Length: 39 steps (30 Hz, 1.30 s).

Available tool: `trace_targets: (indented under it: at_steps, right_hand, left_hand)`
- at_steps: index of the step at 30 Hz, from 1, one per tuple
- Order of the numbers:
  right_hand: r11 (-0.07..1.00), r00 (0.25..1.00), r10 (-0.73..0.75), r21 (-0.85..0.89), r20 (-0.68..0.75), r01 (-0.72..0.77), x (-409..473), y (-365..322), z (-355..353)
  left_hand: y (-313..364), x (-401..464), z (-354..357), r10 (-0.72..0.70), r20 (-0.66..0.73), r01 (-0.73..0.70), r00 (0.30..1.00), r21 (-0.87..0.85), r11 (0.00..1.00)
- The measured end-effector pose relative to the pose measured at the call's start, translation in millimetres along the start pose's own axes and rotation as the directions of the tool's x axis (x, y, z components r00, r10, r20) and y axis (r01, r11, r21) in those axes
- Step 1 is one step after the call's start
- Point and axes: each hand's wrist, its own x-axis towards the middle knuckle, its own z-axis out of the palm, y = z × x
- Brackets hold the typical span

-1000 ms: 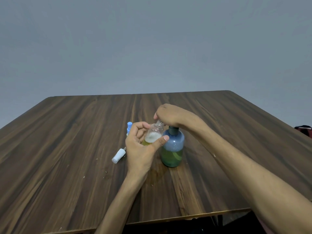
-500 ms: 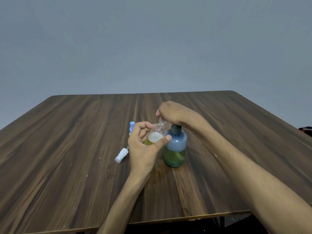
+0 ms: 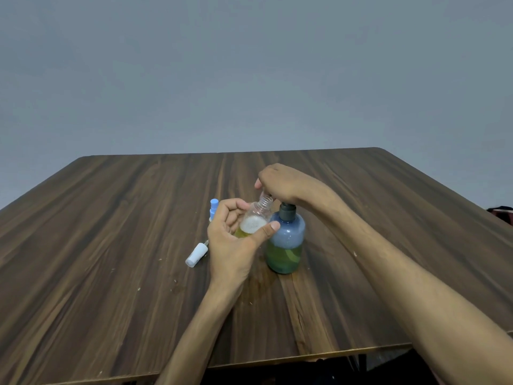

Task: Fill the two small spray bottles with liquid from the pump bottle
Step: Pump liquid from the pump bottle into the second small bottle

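The small clear plastic spray bottle point(image 3: 256, 218), uncapped and with a threaded neck, is held tilted above the dark wood-grain counter point(image 3: 111, 245), its mouth leaning up toward the pump head. Yellowish liquid topped with white foam fills its lower part. The left hand point(image 3: 233, 245) grips it, fingers point(image 3: 233, 211) curled round the far side and the thumb pressed across the front.

Just right of it, touching or nearly so, the round blue-tinted translucent pump bottle point(image 3: 286, 243) stands upright on the counter with green liquid in its lower half and a dark grey collar. The right hand point(image 3: 280, 182) covers the pump head from above, fingers bent down over it; the nozzle itself is hidden under the hand, so whether it meets the small bottle's mouth cannot be told.

Behind the left hand, a second small bottle with a light blue cap point(image 3: 214, 208) stands upright, mostly hidden by the fingers. A white spray cap point(image 3: 195, 255) lies on its side on the counter, just left of the left wrist. A wet-looking patch point(image 3: 261, 282) darkens the wood in front of the pump bottle.
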Motion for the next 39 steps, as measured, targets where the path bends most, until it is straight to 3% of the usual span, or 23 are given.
trace_targets:
  at_steps: [12,16,20,25,28,32,37,39]
  right_hand:
    - [0.996,0.997,-0.026,-0.079,0.066,0.031,3.0,3.8,2.8]
    - [0.999,0.999,-0.047,-0.022,0.018,0.047,2.3,-0.2,-2.9]
    - [0.992,0.998,-0.036,-0.119,0.060,0.043,1.1,0.3,2.8]
    - [0.999,0.999,-0.039,-0.007,0.008,0.039,3.5,3.8,0.7]
    - [0.998,0.999,-0.019,-0.063,0.049,0.022,1.8,3.6,3.8]
    - [0.999,0.999,-0.036,-0.003,0.014,0.036,5.5,2.4,-1.3]
    - [0.994,0.998,-0.033,-0.104,0.053,0.038,3.1,2.9,2.1]
    - [0.998,0.999,-0.042,-0.043,0.030,0.043,2.5,1.9,-1.0]
  left_hand:
    - [1.1,-0.5,-0.4,0.005,-0.004,-0.005,1.000,0.021,1.000]
    - [1.8,-0.6,-0.8,0.006,-0.010,-0.006,1.000,0.009,1.000]
    - [1.2,-0.4,-0.9,-0.006,-0.009,0.006,1.000,0.021,1.000]
    - [1.3,-1.0,-0.4,-0.008,-0.001,0.008,1.000,0.007,1.000]
    - [2.4,-1.0,-0.5,-0.009,-0.003,0.009,1.000,0.004,1.000]
    - [1.9,-1.0,-0.8,-0.004,0.001,0.004,1.000,0.001,1.000]
    - [3.0,-0.9,0.3,-0.007,-0.001,0.007,1.000,0.002,1.000]
    - [2.8,-1.1,-0.1,0.001,0.002,-0.001,1.000,0.001,1.000]
